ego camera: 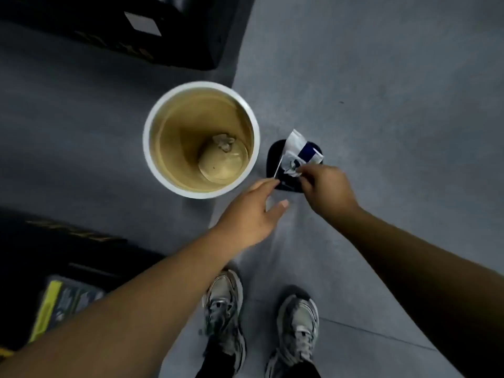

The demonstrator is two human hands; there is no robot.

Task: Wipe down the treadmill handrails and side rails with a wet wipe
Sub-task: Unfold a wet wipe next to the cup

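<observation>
Pinching right hand [327,186]: fingers curled on wipe sachet [297,151].
Left hand [253,211]: fingers straight, empty.
Handling: probably light, floppy, slick; pinch its near edge.

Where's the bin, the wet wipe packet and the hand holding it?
bin [146,143]: head view, white rim on its left side.
wet wipe packet [300,150]: head view, middle of the white and blue wrapper.
right hand [327,186]: head view, back of the hand.
</observation>
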